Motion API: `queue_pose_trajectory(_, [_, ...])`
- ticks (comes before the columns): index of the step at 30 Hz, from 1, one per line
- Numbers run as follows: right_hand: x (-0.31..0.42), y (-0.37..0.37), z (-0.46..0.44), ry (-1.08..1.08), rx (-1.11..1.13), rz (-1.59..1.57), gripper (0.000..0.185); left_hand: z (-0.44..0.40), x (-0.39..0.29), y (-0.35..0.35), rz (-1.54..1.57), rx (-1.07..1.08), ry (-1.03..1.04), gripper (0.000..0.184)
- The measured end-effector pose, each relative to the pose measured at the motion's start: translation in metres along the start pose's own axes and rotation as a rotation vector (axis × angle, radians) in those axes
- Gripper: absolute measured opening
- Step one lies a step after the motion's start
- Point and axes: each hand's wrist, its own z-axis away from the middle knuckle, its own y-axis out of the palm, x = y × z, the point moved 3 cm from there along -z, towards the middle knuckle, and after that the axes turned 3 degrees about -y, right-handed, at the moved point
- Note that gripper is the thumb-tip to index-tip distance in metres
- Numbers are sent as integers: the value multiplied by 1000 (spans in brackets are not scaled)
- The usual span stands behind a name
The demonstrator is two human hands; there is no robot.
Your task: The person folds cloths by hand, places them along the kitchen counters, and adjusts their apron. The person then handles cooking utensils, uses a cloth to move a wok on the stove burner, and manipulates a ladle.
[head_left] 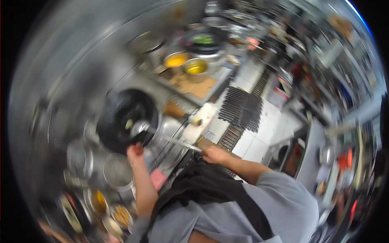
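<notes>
A dark wok (115,135) sits on the stove at left, with a small pale piece of food in its bowl. My right hand (214,154) is closed round the long handle of a metal ladle (139,128), whose bowl rests inside the wok. At the wok's near rim is my left hand (135,154), its fingers curled together. Something reddish shows at those fingertips, but blur hides what it is and whether the hand grips the rim. A pink cloth (158,178) lies close to my left forearm.
Beyond the wok stand two pots of yellow-orange contents (176,60) (196,67) and a lidded pot (147,41). Food containers (122,216) are at lower left, beside a round strainer-like pan (118,171). A black mat (241,108) covers part of the tiled floor; shelving (332,93) lines the right.
</notes>
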Motion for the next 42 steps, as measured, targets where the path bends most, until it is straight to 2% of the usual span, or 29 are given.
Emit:
queue_pose_trajectory(1, [-2, -3, 4, -18, -19, -25, 34, 17, -3, -1, -48, 89, 5, 20])
queue_pose_trajectory(3, [7, -19, 16, 18, -31, -22, 26, 66, -7, 13, -30, 31, 96, 22])
queue_pose_trajectory(4, [5, -22, 22, 52, -25, 22, 26, 61, -2, -6, -23, 52, 92, 13])
queue_pose_trajectory(5, [2, -25, 30, 89, -38, 62, 26, 98, -8, 10, 39, -141, 29, 14])
queue_pose_trajectory(6, [-2, -29, 35, 71, -61, 40, 28, 102, -4, -3, 56, -110, -31, 25])
queue_pose_trajectory(9, [-10, -54, 49, 42, -126, 109, 35, 127, 1, -21, 170, -24, -66, 23])
queue_pose_trajectory(12, [2, -95, 49, -9, -149, 211, 37, 154, 2, -26, 236, -51, -51, 22])
queue_pose_trajectory(14, [-4, -118, 51, -51, -144, 253, 38, 168, 0, -33, 266, 10, -125, 21])
queue_pose_trajectory(16, [20, -134, 43, -35, -106, 320, 39, 180, -1, -39, 309, -36, -147, 21])
queue_pose_trajectory(17, [21, -139, 40, -108, -108, 366, 41, 186, 2, -45, 336, -59, -190, 21])
queue_pose_trajectory(19, [22, -151, 36, -190, -97, 425, 43, 194, 5, -58, 389, -52, -168, 22])
queue_pose_trajectory(21, [33, -161, 29, -270, -93, 465, 45, 205, 3, -65, 393, 92, -165, 20])
queue_pose_trajectory(23, [49, -167, 23, -244, -80, 465, 43, 208, 5, -76, 436, 60, -181, 17])
queue_pose_trajectory(25, [73, -171, 13, -223, -65, 530, 44, 204, 9, -87, 552, 158, -226, 20])
queue_pose_trajectory(30, [118, -183, -10, -343, -48, 506, 44, 211, 17, -94, 518, 75, -254, 26])
queue_pose_trajectory(33, [152, -189, -22, -367, -15, 517, 45, 214, 15, -86, 540, 95, -261, 28])
queue_pose_trajectory(35, [160, -197, -30, -430, -12, 545, 47, 210, 18, -85, 609, 264, -303, 24])
queue_pose_trajectory(36, [159, -200, -34, -503, -33, 453, 50, 223, 5, -75, 607, 164, -301, 23])
queue_pose_trajectory(37, [180, -202, -33, -496, -11, 551, 51, 223, 3, -72, 609, 164, -296, 23])
queue_pose_trajectory(39, [200, -205, -35, -449, -34, 541, 51, 224, -1, -64, 644, 213, -306, 26])
queue_pose_trajectory(41, [212, -206, -39, -505, -43, 568, 53, 219, -4, -55, 619, 221, -256, 29])
queue_pose_trajectory(42, [218, -206, -41, -533, -48, 582, 54, 210, -1, -53, 614, 409, -290, 30])
